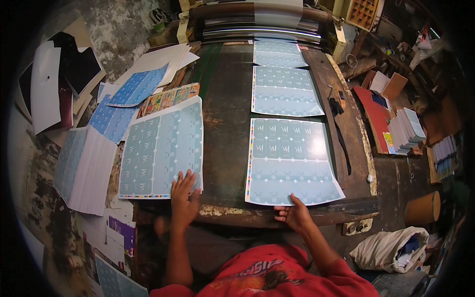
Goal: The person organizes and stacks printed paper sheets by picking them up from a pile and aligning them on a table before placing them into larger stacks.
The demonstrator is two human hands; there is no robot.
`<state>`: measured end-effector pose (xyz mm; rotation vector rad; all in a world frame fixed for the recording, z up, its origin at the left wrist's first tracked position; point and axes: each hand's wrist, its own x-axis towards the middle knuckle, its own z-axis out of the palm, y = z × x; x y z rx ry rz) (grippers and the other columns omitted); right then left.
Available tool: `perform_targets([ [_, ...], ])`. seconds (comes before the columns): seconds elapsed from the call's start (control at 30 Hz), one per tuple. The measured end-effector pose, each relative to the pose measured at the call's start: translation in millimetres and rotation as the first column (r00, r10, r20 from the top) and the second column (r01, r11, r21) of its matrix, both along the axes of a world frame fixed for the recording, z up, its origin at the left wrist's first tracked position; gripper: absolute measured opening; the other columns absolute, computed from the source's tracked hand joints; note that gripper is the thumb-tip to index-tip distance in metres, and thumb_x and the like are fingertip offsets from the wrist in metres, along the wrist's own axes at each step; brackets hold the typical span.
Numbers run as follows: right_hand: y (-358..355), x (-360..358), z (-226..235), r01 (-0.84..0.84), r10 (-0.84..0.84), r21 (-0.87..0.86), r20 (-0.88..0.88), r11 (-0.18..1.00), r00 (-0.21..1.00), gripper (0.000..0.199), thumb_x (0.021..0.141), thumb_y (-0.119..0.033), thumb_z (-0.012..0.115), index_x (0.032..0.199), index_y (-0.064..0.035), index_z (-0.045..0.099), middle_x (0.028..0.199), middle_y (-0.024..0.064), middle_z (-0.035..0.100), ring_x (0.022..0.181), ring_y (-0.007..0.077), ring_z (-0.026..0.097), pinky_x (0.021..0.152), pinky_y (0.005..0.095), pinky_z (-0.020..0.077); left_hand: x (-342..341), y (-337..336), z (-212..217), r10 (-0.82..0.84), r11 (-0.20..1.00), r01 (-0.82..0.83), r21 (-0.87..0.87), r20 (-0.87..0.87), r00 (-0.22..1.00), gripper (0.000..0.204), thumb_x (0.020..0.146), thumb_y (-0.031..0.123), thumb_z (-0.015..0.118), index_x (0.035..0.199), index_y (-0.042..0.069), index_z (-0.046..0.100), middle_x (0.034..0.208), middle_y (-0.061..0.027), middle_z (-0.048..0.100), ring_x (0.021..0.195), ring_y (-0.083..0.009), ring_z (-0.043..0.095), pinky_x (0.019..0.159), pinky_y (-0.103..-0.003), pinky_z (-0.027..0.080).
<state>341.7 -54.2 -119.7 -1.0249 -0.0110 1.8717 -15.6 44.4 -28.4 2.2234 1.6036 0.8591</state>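
Observation:
My left hand lies with its fingers stretched and spread, slightly blurred, on the near right corner of a stack of printed sheets. These are pale blue-green, with repeated white patterns. At the near edge of a similar printed sheet, my right hand has its thumb over the paper and its other fingers curled just below the edge. That sheet lies flat on the machine's dark feed table, its near right corner curling up. Two more printed sheets lie ahead in line with it.
Shiny metal rollers cross the table's far end. A dark strap runs along its right side. Left stand a tall paper stack and bluer sheets. To the right are bundled cards, a brown bin and a white sack.

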Motion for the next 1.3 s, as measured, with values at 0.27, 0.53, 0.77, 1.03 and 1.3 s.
perform_targets([
  [0.27,44,7,1,0.102,-0.111,0.105,0.081,0.989,0.991,0.058,0.1,-0.049,0.039,0.127,0.0022,0.04,0.098,0.0175,0.064,0.078,0.0208,0.062,0.083,0.0457,0.0532,2,7,-15,0.142,0.988,-0.151,0.037,0.178,0.974,0.038,0.101,0.03,0.049,0.121,0.001,0.063,0.126,-0.0133,0.063,0.127,-0.0296,0.051,0.111,-0.044,0.029],
  [0.53,84,10,-15,0.237,-0.264,0.169,0.16,0.957,0.951,0.049,0.1,-0.044,0.042,0.125,-0.0029,0.039,0.103,0.015,0.064,0.079,0.02,0.06,0.08,0.0431,0.0531,-9,-3,-3,0.314,0.945,-0.272,-0.181,0.726,0.611,0.04,0.103,0.031,0.045,0.11,-0.002,0.067,0.105,-0.0101,0.071,0.101,-0.0182,0.063,0.102,-0.035,0.04],
  [0.77,65,-12,24,0.119,-0.151,0.232,0.126,0.965,0.98,0.066,0.091,-0.054,0.053,0.13,-0.0026,0.042,0.104,0.013,0.063,0.081,0.0216,0.059,0.079,0.0454,0.053,36,-37,18,-0.302,0.933,0.349,-0.084,0.342,0.89,0.022,0.096,0.03,0.058,0.098,0.014,0.073,0.103,-0.0022,0.073,0.121,-0.0255,0.058,0.112,-0.055,0.021],
  [1.03,-4,-13,14,-0.052,0.034,0.182,0.1,0.982,0.994,0.037,0.093,-0.025,0.059,0.113,0.0046,0.05,0.079,0.0134,0.062,0.061,0.0209,0.059,0.061,0.0358,0.0531,36,-35,24,-0.182,0.97,0.163,0.178,0.095,0.979,0.047,0.082,0.042,0.071,0.117,0.01,0.066,0.128,-0.0098,0.061,0.131,-0.0356,0.047,0.111,-0.055,0.027],
  [1.3,-98,-17,2,-0.012,0.013,-0.006,0.246,1.0,0.969,0.043,0.097,-0.033,0.053,0.115,0.0061,0.05,0.087,0.0196,0.063,0.072,0.0254,0.061,0.074,0.0384,0.0521,1,-7,-5,0.066,0.983,-0.037,0.18,-0.158,0.985,0.043,0.089,0.031,0.065,0.124,0.005,0.062,0.13,-0.0099,0.061,0.131,-0.0322,0.047,0.11,-0.049,0.03],
])
